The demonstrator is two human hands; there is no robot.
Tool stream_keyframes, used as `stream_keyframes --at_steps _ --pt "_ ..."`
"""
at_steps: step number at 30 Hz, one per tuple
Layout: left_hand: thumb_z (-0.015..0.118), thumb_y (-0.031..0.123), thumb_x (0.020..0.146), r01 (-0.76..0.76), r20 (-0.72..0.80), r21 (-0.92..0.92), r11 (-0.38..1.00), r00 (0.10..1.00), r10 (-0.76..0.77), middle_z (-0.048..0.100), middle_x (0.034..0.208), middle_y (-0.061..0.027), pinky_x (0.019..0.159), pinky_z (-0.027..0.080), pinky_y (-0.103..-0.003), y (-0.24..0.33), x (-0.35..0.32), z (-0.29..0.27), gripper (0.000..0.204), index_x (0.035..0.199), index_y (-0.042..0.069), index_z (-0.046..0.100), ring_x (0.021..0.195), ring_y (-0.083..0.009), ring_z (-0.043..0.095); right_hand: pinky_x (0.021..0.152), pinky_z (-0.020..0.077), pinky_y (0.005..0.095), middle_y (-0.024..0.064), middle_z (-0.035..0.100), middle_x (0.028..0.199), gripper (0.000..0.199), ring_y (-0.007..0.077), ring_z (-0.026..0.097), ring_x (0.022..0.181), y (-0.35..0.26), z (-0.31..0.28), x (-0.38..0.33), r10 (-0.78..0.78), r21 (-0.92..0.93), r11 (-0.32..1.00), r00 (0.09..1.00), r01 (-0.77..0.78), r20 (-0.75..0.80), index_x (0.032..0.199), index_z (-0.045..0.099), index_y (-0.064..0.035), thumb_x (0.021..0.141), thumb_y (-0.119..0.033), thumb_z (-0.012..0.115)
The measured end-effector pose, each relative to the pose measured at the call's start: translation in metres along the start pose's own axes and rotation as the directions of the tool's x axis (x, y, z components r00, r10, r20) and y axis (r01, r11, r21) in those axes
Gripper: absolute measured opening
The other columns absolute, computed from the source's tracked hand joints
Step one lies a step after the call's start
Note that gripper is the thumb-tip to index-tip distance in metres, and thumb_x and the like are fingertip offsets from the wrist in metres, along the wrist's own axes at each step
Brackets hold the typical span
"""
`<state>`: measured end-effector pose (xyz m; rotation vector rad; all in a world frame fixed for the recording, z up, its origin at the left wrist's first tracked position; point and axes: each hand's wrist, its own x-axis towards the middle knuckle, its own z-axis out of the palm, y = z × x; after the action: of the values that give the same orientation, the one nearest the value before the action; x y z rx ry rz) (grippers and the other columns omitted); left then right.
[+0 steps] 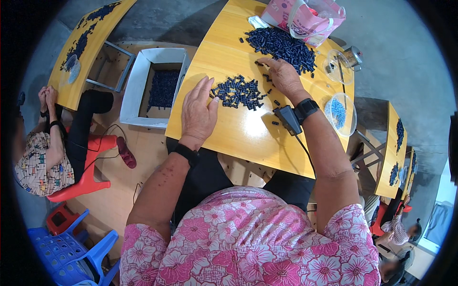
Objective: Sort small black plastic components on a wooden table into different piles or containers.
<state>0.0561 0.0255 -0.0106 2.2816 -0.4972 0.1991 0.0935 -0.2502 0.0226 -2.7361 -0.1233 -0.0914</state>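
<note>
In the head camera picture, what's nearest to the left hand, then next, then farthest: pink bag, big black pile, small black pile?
From the left hand:
1. Small black pile: right beside its thumb.
2. Big black pile: farther up, to the right.
3. Pink bag: top right, beyond the big pile.

At the yellow wooden table (222, 52), the bare left hand (198, 114) is beside a small pile of dark cylindrical parts (238, 92), the bare right hand (285, 78) beside a larger far pile (281, 46).
</note>
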Motion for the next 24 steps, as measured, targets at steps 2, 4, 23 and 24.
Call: stream_keyframes --at_steps 2,4,23,24 --pt "0.059 0.011 0.09 -0.008 -0.005 0.002 1.0 1.0 0.008 0.05 0.142 -0.0186 0.111 0.035 -0.042 0.0 0.0 0.001 0.05 0.139 0.005 0.049 0.131 -0.0352 0.047 0.084 0.0496 0.04 0.0149 0.061 0.089 0.038 0.0324 0.06 0.087 0.006 -0.001 0.0 -0.009 0.054 0.999 1.0 0.009 0.012 0.12 0.067 -0.0187 0.089 -0.001 0.053" --pt "0.059 0.011 0.09 -0.013 -0.012 0.0 1.0 1.0 0.013 0.051 0.141 -0.0187 0.111 0.035 -0.042 0.001 0.0 0.001 0.05 0.138 0.004 0.049 0.131 -0.0352 0.047 0.082 0.0497 0.0369 0.0127 0.062 0.086 0.035 0.0287 0.059 0.085 0.009 -0.003 -0.002 -0.025 0.086 0.996 0.999 0.023 0.029 0.117 0.069 -0.0167 0.089 -0.001 0.054" --pt "0.059 0.011 0.09 -0.007 -0.016 0.006 1.0 1.0 0.007 0.051 0.141 -0.0174 0.11 0.036 -0.042 0.0 0.0 0.001 0.049 0.138 0.005 0.05 0.13 -0.0348 0.047 0.087 0.0503 0.0306 0.0095 0.065 0.101 0.024 0.022 0.063 0.092 0.01 -0.003 -0.009 -0.005 0.211 0.977 0.997 -0.01 0.071 0.109 0.072 -0.0062 0.088 -0.001 0.063" --pt "0.059 0.011 0.09 -0.01 -0.015 0.001 1.0 1.0 0.01 0.051 0.141 -0.0173 0.11 0.036 -0.042 0.002 0.001 0.001 0.049 0.138 0.005 0.05 0.13 -0.0348 0.047 0.088 0.05 0.031 0.0101 0.065 0.1 0.023 0.0233 0.063 0.092 0.015 -0.003 -0.011 0.011 0.282 0.959 0.997 -0.032 0.073 0.109 0.073 -0.0065 0.088 -0.001 0.062"
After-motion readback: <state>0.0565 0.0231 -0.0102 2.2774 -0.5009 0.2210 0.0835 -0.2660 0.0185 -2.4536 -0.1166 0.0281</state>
